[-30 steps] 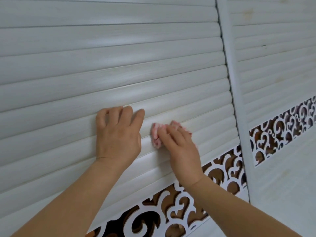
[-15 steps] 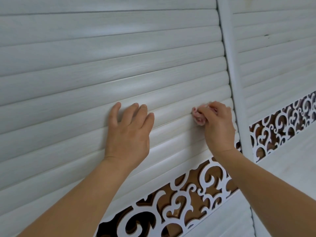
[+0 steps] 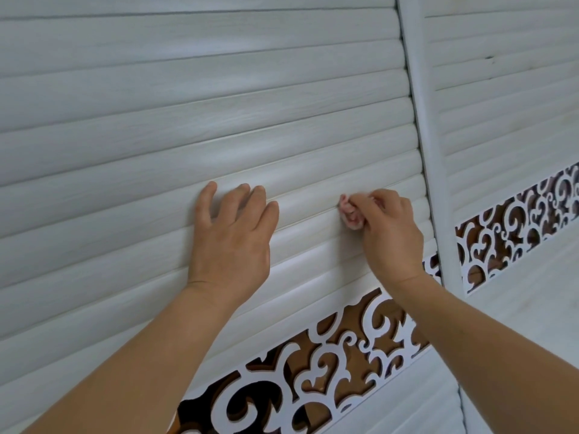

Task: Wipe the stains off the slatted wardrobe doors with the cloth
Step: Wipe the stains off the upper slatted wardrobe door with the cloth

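Cloth: pink, soft, light, wadded; we judge it best pinched at the bunch. Our right hand pinches it against a slat; left hand, at nine o'clock, rests flat, fingers straight, on the slatted door.

your cloth is a small pink-and-white wad, bunched tight and pressed into the groove between two slats. the wardrobe doors are pale whitewashed wood with rounded horizontal slats; a dark speck shows on the right-hand door.
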`<state>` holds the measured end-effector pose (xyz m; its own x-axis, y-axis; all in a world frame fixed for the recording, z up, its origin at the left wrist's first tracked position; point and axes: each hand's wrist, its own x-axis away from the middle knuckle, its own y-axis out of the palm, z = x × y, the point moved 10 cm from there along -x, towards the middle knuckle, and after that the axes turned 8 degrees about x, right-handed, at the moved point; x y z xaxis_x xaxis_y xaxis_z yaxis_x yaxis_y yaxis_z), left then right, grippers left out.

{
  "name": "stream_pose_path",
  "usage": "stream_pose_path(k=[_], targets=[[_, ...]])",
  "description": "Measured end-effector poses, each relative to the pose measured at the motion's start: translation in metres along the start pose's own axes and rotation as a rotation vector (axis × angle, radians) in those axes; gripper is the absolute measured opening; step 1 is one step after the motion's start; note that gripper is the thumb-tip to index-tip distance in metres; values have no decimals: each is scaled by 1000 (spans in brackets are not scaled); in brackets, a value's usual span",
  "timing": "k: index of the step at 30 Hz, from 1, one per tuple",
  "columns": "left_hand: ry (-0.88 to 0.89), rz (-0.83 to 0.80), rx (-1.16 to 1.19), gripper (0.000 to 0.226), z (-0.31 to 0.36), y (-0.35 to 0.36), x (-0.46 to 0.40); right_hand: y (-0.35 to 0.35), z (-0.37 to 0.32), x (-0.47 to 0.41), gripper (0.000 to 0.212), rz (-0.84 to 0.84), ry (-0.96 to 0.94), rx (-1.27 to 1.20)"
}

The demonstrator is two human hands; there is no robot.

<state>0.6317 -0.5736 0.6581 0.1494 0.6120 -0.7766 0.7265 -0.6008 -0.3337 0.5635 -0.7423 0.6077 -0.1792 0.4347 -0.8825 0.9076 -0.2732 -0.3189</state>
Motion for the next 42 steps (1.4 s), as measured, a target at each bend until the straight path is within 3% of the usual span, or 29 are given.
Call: stream_pose_path(k=[9, 14, 17, 19, 24, 28, 32, 37, 39, 42], targets=[[25, -2, -10, 47, 0, 1, 2, -14, -19, -7, 23, 128, -110, -43], [19, 34, -7, 46, -1, 1, 4, -12, -25, -5, 20, 195, 79, -261], [5, 82, -6, 41, 1, -2, 3, -11, -47, 5, 15, 226, 14, -356], [-19, 106, -8, 35, 3, -4, 0, -9, -60, 12, 23, 212, -76, -382], [-33, 131, -18, 35, 3, -1, 1, -12, -42, 5, 21, 340, -158, -128], [-26, 126, -34, 36, 2, 1, 3, -10, 10, -9, 15, 315, 26, -70], [-48, 110, -14, 36, 3, 2, 1, 3, 85, -31, 21, 127, 406, -115], [-58, 90, 1, 37, 3, 1, 1, -2, 127, -39, 26, 193, 786, -299], [-56, 80, 2, 38, 4, 1, 1, -3, 105, -36, 30, 208, 752, -287], [-60, 72, 11, 39, 4, 1, 1, -8, 35, -30, 25, 217, 424, -300]])
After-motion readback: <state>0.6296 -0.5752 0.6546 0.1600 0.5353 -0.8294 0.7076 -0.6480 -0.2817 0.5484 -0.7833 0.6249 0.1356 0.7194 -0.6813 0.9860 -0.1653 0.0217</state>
